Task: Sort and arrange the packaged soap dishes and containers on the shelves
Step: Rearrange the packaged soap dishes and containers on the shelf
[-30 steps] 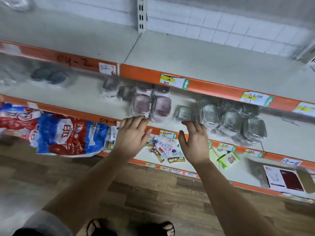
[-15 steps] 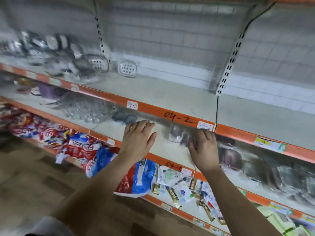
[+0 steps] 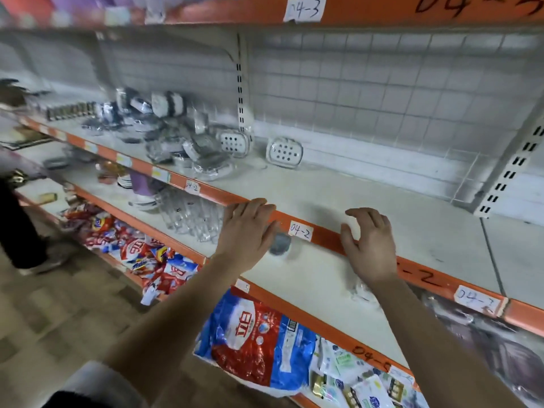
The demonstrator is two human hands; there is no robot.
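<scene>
left hand (image 3: 247,232), right hand (image 3: 370,244) risen to shelf edge (image 3: 327,237) — soap dishes (image 3: 191,148) beyond

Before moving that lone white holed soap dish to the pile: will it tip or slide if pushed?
It probably tips: the lone white perforated soap dish in clear wrap stands on edge at the grid back wall. Its glossy film likely slides easily on the pale shelf. It looks like thin plastic, so probably light.
</scene>
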